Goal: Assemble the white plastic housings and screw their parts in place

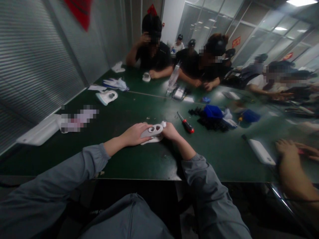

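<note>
My left hand (137,133) is wrapped round the left end of a white plastic housing (157,129) with two round openings in its upper face. At the housing's right end my right hand (171,131) is closed, its fingertips pinching a small white piece (163,124). Whether that piece is joined to the housing I cannot tell. Beneath the housing a flat white part (151,140) shows, partly hidden by my left hand. A screwdriver (187,126) with a red and black handle lies on the green table to the right of my hands.
Blue bins (213,112) stand among many small black parts (219,124) on the right. A white device (261,151) lies near a co-worker's arm (290,159). Another white housing (107,97), gloves (116,83) and a clear bottle (173,79) are farther back, where co-workers sit.
</note>
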A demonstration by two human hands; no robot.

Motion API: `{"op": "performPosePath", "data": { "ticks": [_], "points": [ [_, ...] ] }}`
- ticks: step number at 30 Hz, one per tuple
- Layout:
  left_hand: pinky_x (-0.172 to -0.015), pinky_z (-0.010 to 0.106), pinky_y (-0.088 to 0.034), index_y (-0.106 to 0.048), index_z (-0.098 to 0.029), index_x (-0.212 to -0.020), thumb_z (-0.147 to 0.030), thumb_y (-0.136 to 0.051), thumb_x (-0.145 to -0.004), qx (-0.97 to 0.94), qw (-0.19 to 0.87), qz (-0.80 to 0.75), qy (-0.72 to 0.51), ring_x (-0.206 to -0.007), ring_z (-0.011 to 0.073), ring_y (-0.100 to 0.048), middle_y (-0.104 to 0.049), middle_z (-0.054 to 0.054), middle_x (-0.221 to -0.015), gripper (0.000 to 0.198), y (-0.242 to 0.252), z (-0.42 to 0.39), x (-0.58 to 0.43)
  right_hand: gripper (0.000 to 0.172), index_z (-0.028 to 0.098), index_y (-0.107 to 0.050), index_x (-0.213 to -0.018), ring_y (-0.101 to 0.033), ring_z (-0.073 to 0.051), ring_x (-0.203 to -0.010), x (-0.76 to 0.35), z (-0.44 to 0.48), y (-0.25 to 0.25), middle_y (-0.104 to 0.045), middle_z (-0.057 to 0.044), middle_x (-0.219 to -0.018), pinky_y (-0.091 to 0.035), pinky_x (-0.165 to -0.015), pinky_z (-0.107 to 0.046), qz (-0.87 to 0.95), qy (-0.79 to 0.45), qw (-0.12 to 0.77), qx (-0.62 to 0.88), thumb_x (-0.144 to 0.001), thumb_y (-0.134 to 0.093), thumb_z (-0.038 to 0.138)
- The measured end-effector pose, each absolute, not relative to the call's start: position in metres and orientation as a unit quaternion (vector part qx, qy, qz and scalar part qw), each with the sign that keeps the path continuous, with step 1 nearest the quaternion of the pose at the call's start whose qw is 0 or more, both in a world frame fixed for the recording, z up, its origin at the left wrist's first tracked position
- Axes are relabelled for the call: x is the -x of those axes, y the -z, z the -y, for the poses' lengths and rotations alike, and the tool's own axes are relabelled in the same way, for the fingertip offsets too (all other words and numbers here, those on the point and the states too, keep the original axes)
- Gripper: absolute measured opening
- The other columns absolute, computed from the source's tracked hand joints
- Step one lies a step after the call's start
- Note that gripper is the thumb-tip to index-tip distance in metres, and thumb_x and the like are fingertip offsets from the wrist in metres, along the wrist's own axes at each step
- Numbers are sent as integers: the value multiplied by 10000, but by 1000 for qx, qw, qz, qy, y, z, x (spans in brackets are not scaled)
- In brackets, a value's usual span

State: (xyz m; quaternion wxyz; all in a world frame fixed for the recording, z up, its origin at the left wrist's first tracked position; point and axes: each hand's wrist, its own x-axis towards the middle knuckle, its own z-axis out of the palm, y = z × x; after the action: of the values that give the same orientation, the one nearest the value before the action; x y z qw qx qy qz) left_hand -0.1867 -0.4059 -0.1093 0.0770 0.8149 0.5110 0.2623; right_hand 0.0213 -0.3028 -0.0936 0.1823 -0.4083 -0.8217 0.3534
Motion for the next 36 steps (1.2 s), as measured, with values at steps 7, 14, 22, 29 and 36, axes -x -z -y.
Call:
{"op": "performPosePath", "data": {
  "ticks": [7, 14, 22, 29, 36],
  "points": [
    [-935, 441, -481, -508, -220, -1354, -537, -602, -872, -811, 75, -515, -266, -1080, 283, -608, -637, 113, -1188, 585, 110, 406, 187, 456, 193, -598, -1060, -682, -244, -857, -26, 309, 89, -720, -122, -945, -434, -700, -279, 852, -26, 116, 509, -973, -385, 587],
    [-945, 433, -473, -486, -224, -1382, -552, -585, -883, -813, 74, -517, -257, -1094, 279, -605, -631, 117, -1208, 605, 111, 406, 188, 555, 178, -588, -1030, -700, -252, -832, -29, 301, 89, -724, -121, -908, -423, -659, -277, 835, 0, 122, 537, -982, -308, 655],
    [-961, 432, -467, -501, -208, -1358, -555, -594, -876, -810, 72, -523, -256, -1095, 282, -602, -628, 117, -1201, 602, 112, 406, 187, 457, 183, -535, -1109, -691, -272, -882, -28, 302, 89, -712, -124, -957, -453, -708, -302, 828, -21, 129, 545, -973, -408, 600],
    [-952, 438, -470, -495, -201, -1362, -546, -588, -883, -812, 70, -519, -258, -1091, 289, -603, -629, 119, -1191, 598, 112, 407, 187, 394, 139, -415, -1247, -663, -288, -820, -29, 299, 94, -689, -146, -981, -472, -708, -360, 802, -82, 272, 526, -965, -380, 413],
    [-962, 438, -463, -504, -190, -1358, -530, -605, -878, -812, 75, -516, -263, -1108, 289, -603, -625, 124, -1230, 597, 110, 407, 187, 393, 149, -424, -1287, -639, -258, -900, -30, 300, 97, -647, -166, -1106, -505, -749, -371, 819, -71, 398, 407, -979, -408, 392]
  ]
}}
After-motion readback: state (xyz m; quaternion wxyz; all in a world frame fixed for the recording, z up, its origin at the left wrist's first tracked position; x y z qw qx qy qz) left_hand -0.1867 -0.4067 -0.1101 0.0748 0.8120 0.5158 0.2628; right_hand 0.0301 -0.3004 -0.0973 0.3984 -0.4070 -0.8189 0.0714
